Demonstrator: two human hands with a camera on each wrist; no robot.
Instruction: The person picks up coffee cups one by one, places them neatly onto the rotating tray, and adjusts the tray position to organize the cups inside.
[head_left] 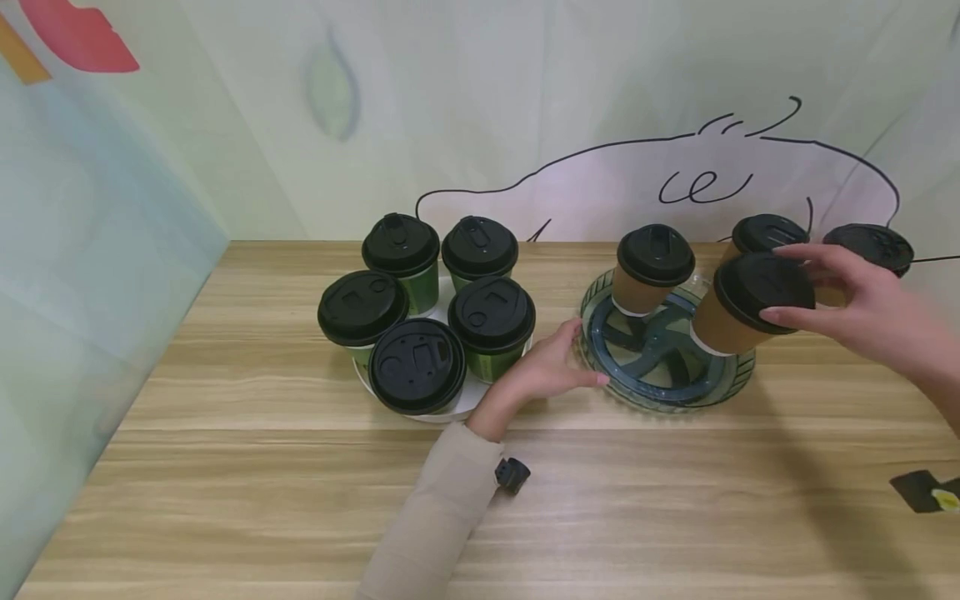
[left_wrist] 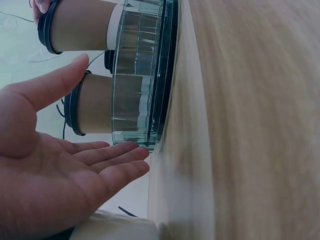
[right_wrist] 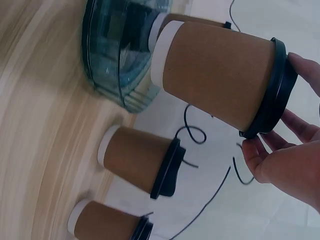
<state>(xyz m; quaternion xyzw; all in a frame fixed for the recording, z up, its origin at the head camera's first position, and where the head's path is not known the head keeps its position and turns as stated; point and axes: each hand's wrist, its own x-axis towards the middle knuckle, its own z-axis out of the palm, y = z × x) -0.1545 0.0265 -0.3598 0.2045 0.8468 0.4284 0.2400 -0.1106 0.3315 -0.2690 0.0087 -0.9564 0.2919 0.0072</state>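
Note:
My right hand (head_left: 862,304) grips a brown paper cup (right_wrist: 215,70) by its black lid, holding it tilted over the right part of a round clear blue-green tray (head_left: 652,396). Another brown cup (head_left: 648,279) stands upright on the tray's back left. My left hand (head_left: 551,362) has its fingers spread at the tray's left edge; in the left wrist view the fingertips (left_wrist: 142,150) are at the tray's ribbed wall (left_wrist: 131,60), palm facing it. Whether they press on it, I cannot tell.
Two more brown cups with black lids stand behind and right of the tray, one (head_left: 765,233) partly hidden, the other (head_left: 870,246) behind my right hand. On the left, several green cups (head_left: 420,367) crowd a white round tray (head_left: 431,417). A patterned wall cloth (head_left: 487,100) hangs behind.

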